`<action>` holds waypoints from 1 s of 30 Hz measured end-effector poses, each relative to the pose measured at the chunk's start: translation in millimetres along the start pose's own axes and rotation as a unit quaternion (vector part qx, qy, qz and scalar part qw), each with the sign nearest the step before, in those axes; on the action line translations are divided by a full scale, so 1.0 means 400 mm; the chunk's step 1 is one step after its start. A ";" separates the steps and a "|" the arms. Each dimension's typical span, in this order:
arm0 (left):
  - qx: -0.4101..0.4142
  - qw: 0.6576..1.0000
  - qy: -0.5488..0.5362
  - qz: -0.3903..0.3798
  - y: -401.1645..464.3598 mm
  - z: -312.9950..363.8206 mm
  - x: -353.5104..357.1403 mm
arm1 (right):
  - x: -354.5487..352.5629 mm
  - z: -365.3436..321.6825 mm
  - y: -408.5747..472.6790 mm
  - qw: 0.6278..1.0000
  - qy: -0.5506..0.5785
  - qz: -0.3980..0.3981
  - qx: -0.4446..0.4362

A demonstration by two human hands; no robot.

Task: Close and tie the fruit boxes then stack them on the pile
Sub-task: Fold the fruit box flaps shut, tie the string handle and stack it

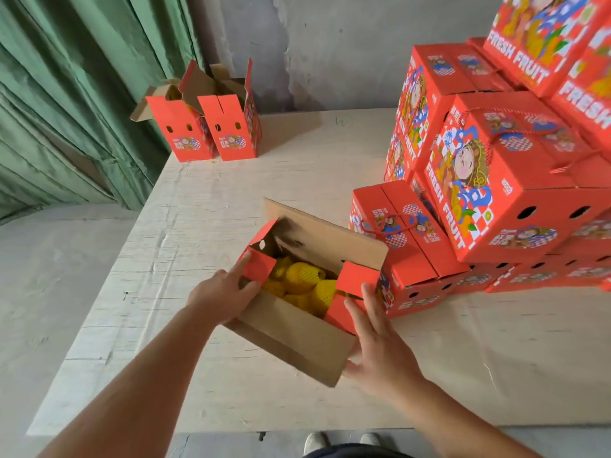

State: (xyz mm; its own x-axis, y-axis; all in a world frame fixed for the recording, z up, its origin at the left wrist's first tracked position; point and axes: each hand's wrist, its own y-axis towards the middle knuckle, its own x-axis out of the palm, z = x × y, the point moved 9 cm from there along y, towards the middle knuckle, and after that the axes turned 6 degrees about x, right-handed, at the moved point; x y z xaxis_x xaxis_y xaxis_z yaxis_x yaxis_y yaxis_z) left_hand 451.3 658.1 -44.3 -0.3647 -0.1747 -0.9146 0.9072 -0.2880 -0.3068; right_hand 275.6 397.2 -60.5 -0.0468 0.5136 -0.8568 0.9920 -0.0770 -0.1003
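Room: grey plastered wall [330, 44] behind, with a green pleated curtain [66, 94] hanging at the left.
Table: pale wooden board [205, 206] with a rough, streaked grain.
Open box: red printed cardboard box [297, 335] near the table's front, brown inside, tilted, its long flaps standing up.
Fruit: round yellow fruit [302, 279] in foam net sleeves fills the open box.
Left hand: left hand [220, 295] reaches in from below, thumb and fingers closed on the small red end flap, forefinger stretched along it.
Right hand: right hand [380, 345] lies flat against the box's right end, fingers spread and loose, gripping nothing.
Pile: closed red boxes [496, 200] with cord handles are stacked at the right, just beside the open box.
Far boxes: two open boxes [211, 127] stand side by side at the far left edge.
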 end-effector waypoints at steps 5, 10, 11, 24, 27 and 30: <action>-0.027 0.999 -0.031 -0.013 -0.171 0.024 0.103 | -0.041 0.096 0.001 0.996 0.091 0.019 -0.009; 0.059 0.991 -0.055 0.110 -0.174 0.069 0.065 | -0.051 0.105 0.004 0.998 0.063 -0.004 0.011; 0.101 0.986 -0.106 0.084 -0.161 0.083 0.067 | -0.049 0.107 0.005 0.998 0.065 -0.009 0.018; 0.034 0.809 -0.586 0.017 -0.114 0.017 0.059 | -0.079 0.093 0.037 0.963 0.211 0.111 0.124; 0.023 0.862 -0.496 0.103 -0.098 0.020 0.070 | -0.106 0.090 0.053 0.941 0.196 0.202 0.188; 0.037 0.928 -0.333 0.161 -0.075 0.037 0.069 | -0.142 -0.010 0.055 0.956 -0.025 0.280 0.081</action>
State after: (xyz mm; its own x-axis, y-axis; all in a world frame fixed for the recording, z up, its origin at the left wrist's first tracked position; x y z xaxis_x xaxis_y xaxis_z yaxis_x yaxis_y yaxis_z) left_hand 411.0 647.9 -56.6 -0.1492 -0.7989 -0.5827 0.9836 -0.1804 -0.0045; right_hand 300.4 369.8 -12.0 0.4768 0.3125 -0.8216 0.8319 -0.4622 0.3071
